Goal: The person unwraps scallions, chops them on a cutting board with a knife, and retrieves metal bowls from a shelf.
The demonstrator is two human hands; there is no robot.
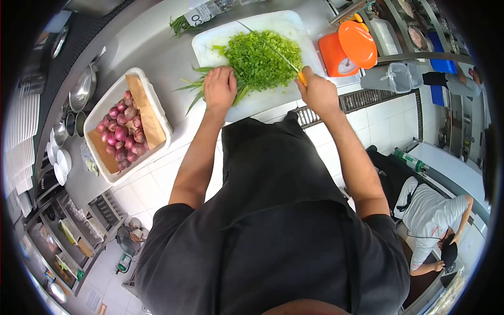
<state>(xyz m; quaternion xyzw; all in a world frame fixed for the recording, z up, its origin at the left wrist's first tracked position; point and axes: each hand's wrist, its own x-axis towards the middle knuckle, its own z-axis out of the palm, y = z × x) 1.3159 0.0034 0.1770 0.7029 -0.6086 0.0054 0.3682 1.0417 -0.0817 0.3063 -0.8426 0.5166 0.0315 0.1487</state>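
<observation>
A white cutting board [207, 44] lies on the steel counter, with a broad heap of chopped green onions [262, 58] spread over it. My right hand [320, 93] is closed around the yellow handle of a kitchen knife [270, 47], whose blade reaches up and left across the heap. At the board's left edge, my left hand [220, 88] is closed over a bunch of uncut green onions [195, 94]. Leaf tips stick out to the left of it, and the part under my fingers is hidden.
A white bin [167, 126] of red onions [122, 131], lined with brown paper, stands left. An orange kitchen scale [344, 52] sits right of the board. A plastic bag of greens [202, 14] lies behind it. At the lower right is another person [428, 210].
</observation>
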